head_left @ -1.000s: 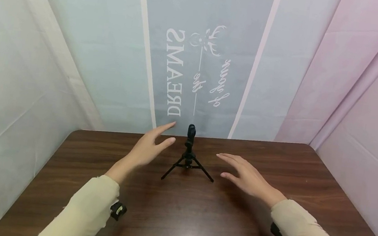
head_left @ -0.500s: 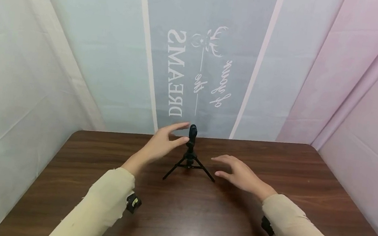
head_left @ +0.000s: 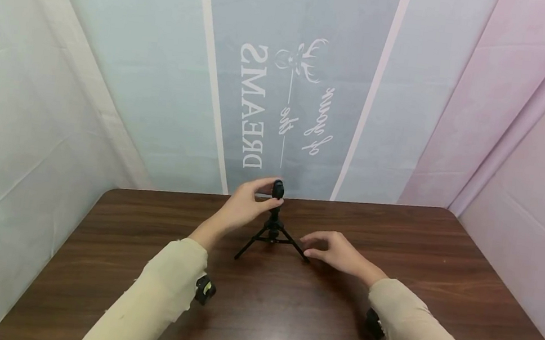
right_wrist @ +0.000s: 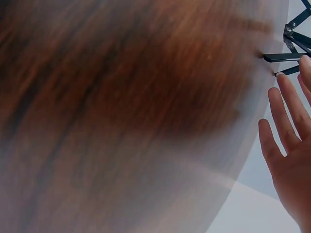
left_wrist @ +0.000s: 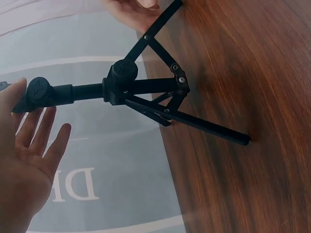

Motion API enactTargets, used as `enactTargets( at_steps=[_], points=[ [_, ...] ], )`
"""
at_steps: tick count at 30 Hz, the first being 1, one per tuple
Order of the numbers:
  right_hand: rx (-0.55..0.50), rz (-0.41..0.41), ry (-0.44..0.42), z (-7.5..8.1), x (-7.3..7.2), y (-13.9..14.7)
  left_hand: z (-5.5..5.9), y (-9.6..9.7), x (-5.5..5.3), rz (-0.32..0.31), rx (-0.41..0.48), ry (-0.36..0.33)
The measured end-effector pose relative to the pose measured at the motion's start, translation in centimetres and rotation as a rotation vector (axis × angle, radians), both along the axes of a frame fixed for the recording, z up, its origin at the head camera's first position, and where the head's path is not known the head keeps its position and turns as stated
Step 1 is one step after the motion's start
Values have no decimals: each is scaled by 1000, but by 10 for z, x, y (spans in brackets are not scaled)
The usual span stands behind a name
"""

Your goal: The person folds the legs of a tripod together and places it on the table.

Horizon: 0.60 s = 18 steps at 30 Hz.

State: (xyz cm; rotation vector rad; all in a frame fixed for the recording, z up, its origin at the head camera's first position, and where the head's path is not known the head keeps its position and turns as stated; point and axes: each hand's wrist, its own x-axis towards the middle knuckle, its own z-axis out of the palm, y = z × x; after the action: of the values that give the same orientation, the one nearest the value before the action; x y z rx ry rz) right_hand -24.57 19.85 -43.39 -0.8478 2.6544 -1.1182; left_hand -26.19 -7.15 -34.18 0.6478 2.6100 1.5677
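Observation:
A small black tabletop tripod (head_left: 273, 226) stands upright on spread legs near the table's back edge. My left hand (head_left: 243, 203) has its thumb in front of the tripod's top and its forefinger behind, pinching it. Its other fingers spread loosely below the top in the left wrist view, where a round knob (left_wrist: 125, 71) shows on the tripod's hub. Beside the right leg, my right hand (head_left: 341, 253) is low with thumb and fingers parted, fingertips right at the leg. The right wrist view has its fingers extended close to the tripod legs (right_wrist: 286, 57).
The dark wooden table (head_left: 254, 315) ends just behind the tripod. A grey-blue cloth backdrop (head_left: 290, 81) with white lettering hangs there, with pale cloth walls (head_left: 16, 133) on both sides. A small black device (head_left: 205, 290) sits at each sleeve.
My left hand has moved right, bringing thumb and forefinger around the tripod's top. My right hand has come left and slightly down to the right leg. The tripod stays in place.

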Motion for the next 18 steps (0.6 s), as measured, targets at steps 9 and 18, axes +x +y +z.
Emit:
enactTargets(
  at_steps=[9,18],
  points=[
    [-12,13,-52,-8,-4,-3,-4,6,-3,17,-10,-4],
    [20,34,-71,-12,-7,-9,-8,10,-1,23,-20,21]
  ],
)
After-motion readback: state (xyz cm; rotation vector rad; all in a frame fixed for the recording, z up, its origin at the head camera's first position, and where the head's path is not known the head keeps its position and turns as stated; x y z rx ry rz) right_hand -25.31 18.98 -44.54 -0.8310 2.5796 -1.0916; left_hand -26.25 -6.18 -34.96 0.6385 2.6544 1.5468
